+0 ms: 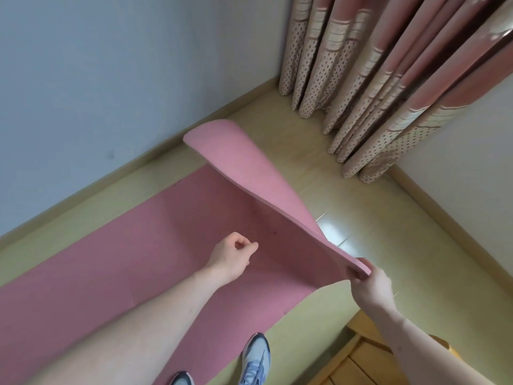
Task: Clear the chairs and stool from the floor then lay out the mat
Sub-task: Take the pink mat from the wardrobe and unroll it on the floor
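My pink mat lies flat across the middle of the frame, its far end lifted and curled over.

Item count: one pink mat; two hands, left hand and right hand; two shoes; one curtain, far right; one wooden furniture piece, near right.
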Motion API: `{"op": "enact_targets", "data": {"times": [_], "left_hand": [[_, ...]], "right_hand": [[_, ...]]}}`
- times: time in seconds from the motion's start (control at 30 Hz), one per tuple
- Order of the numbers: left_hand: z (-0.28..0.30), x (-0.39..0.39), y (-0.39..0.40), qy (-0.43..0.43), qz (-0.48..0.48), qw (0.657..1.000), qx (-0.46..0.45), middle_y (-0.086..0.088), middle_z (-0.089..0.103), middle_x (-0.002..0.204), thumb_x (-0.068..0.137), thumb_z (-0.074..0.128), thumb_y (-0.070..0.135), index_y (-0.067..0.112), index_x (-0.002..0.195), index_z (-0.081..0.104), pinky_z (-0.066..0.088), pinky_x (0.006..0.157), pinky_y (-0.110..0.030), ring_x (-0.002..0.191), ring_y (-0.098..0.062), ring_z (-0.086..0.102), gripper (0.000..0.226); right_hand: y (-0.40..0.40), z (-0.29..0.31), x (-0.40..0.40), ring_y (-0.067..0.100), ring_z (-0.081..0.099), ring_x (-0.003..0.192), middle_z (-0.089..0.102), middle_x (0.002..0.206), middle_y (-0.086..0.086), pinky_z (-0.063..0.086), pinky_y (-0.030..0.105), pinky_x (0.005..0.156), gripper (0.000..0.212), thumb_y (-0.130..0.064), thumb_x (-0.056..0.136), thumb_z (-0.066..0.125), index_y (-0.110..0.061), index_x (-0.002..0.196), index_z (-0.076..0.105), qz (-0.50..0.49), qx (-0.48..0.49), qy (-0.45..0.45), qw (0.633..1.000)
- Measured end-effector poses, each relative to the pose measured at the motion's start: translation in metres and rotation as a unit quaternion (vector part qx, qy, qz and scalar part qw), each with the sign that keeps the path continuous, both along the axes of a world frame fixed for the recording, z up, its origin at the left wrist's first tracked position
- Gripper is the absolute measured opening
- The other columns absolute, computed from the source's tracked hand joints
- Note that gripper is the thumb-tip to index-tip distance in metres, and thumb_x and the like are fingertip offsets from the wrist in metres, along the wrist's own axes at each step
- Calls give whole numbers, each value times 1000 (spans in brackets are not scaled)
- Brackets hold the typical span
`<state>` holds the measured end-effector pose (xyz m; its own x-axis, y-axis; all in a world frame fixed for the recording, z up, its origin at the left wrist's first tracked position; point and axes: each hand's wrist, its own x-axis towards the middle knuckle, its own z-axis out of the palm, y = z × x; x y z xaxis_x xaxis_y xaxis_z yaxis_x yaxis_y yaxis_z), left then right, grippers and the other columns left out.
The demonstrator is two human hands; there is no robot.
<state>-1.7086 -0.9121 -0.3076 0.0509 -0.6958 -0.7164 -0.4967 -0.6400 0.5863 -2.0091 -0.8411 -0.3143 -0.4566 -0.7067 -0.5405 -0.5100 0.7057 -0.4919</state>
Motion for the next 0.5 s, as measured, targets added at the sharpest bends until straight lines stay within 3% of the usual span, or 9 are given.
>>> {"op": "enact_targets", "data": {"times": [0.17, 0.27, 0.4, 0.5], "left_hand": [[-11, 8, -11, -85, -59, 995, 10, 5, 68, 84, 86, 68, 35, 24, 90, 62, 48, 63, -27, 75, -16, 64, 13], [-13, 10, -18, -122, -89, 989, 2, 8, 66, 87, 89, 66, 30, 24, 95, 62, 41, 57, -24, 69, -12, 60, 10], [-16, 13, -20, -185, -190, 963, -35, 13, 56, 108, 88, 63, 35, 32, 90, 59, 44, 66, -27, 69, -13, 59, 5], [-20, 14, -19, -210, -270, 938, -60, 15, 53, 109, 88, 62, 36, 33, 95, 59, 47, 73, -29, 76, -14, 57, 8]], "right_hand": [[-29, -8, -22, 31, 62, 73, 67, 78, 6, 45, 30, 61, 6, -21, 93, 60, -20, 96, 64, -90, -5, 11, 996], [-42, -10, -35, 37, 62, 73, 67, 77, 10, 47, 31, 60, 11, -24, 93, 58, -13, 90, 61, -118, 3, 21, 993], [-58, -16, -47, 31, 59, 69, 65, 75, 8, 52, 36, 64, 15, -23, 89, 57, -10, 90, 64, -134, 20, 25, 990], [-67, -25, -51, 36, 65, 78, 68, 80, 10, 57, 38, 71, 17, -24, 88, 59, -11, 97, 66, -150, 22, 32, 988]]}}
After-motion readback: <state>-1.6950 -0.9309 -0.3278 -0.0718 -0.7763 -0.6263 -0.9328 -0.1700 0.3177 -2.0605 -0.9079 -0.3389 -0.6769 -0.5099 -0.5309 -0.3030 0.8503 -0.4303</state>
